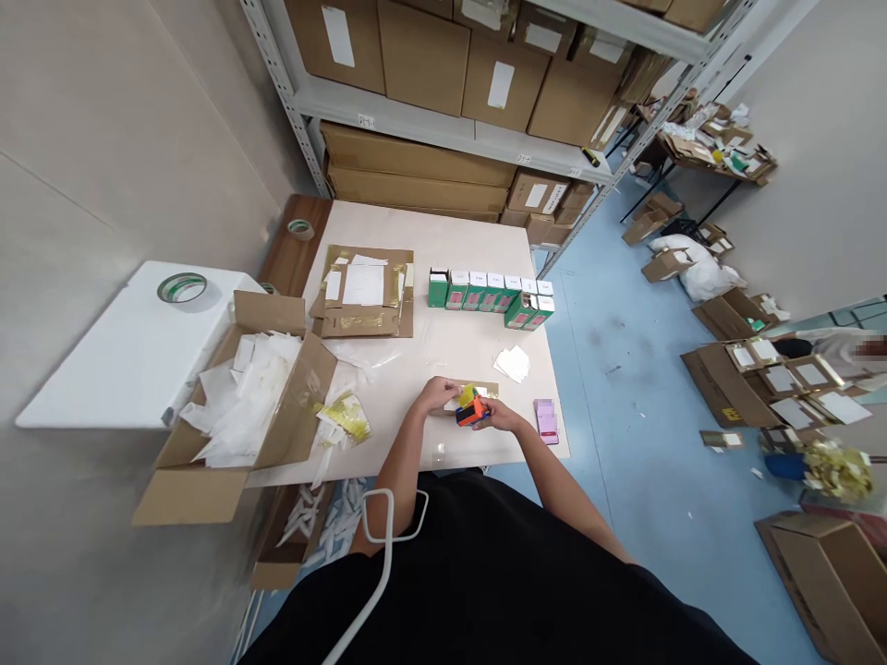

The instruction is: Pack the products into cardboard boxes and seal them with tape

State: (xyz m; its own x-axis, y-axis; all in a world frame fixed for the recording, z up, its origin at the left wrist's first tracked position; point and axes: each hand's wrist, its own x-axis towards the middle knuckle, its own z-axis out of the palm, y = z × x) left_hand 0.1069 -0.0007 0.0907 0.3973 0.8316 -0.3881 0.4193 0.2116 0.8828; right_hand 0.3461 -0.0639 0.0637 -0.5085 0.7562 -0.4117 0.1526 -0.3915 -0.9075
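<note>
A tape dispenser (472, 411), orange and black with a yellowish roll of tape, is gripped in my right hand (497, 416). It is held over a small flat cardboard box (489, 388) near the front edge of the table. My left hand (438, 393) has its fingers bent over the left end of this box, close to the tape roll. Its fingertips are too small to make out well. To the right lies a phone with a pinkish-purple screen (546, 421). A few white cards (512, 363) are spread just beyond my right hand.
Green-and-white boxes (493, 294) stand in a row at the table's right edge. Flattened cardboard (333, 323) lies back left. An open carton (319, 388) full of white paper stands left, near crumpled yellow tape (350, 417). Shelving (443, 132) rises behind.
</note>
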